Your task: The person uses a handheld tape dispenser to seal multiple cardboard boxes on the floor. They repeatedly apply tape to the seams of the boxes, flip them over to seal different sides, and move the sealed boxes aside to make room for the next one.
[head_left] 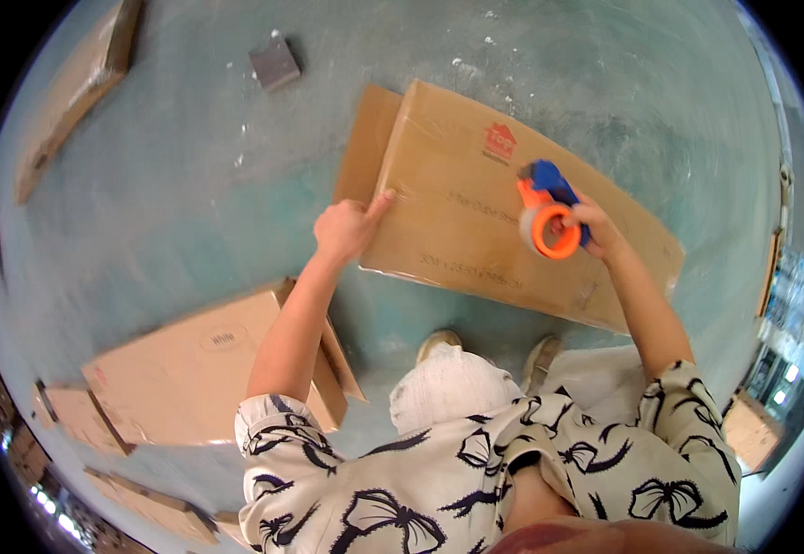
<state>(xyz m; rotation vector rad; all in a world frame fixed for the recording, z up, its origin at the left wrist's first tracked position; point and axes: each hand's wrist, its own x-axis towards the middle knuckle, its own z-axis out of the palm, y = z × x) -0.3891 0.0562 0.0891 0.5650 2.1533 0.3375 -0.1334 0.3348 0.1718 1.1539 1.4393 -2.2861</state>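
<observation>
Crouched over a flattened cardboard box (476, 212) on a grey-green concrete floor (190, 175), tape dispenser (548, 210) in hand.

Nearest, patterned sleeves and pale trousers, two shoe tips just short of the box's near edge. Left hand (347, 228) mostly curled, forefinger stretched out and pressing the box's left edge. Right hand (594, 226) wrapped tight around the orange-and-blue tape dispenser, roll facing up, held on the box's right half. Box brown, flat, lying slantwise, glossy clear tape along the top, a small red mark near the far edge, one flap jutting out at the far left corner. Left of the knees, another flattened carton (208, 369), close by; bare floor between. Farther out, a small grey block (275, 62) and a cardboard strip (79, 83) near the rim, open floor beyond the box.
</observation>
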